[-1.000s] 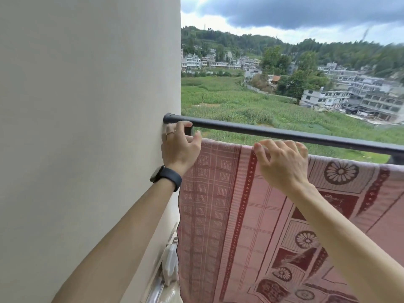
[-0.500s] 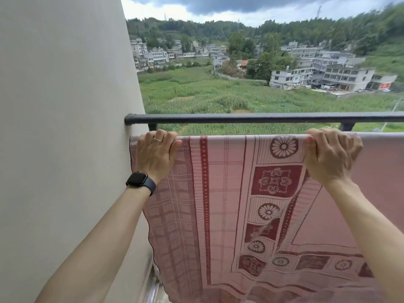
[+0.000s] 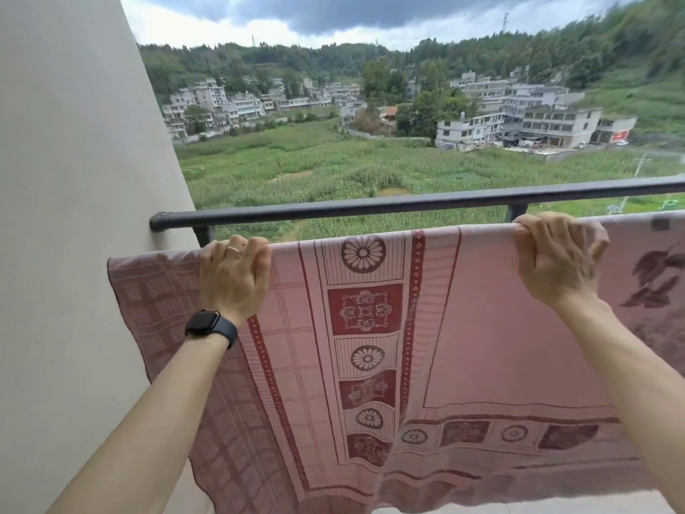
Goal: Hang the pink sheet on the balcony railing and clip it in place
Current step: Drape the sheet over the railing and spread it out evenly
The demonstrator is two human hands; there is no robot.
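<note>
Wall [image 3: 74, 217] close on left; railing [image 3: 370, 206] crosses ahead; open gap between railing and sheet [image 3: 482, 328] edge.

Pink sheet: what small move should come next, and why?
Probably lift the top edge of the pink sheet up and over the black rail. The left hand and right hand grip that edge, which sits below the rail; no clip shows.

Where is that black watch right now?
In the head view, the black watch sits on the left wrist, below the left hand gripping the pink sheet, near the wall.
</note>
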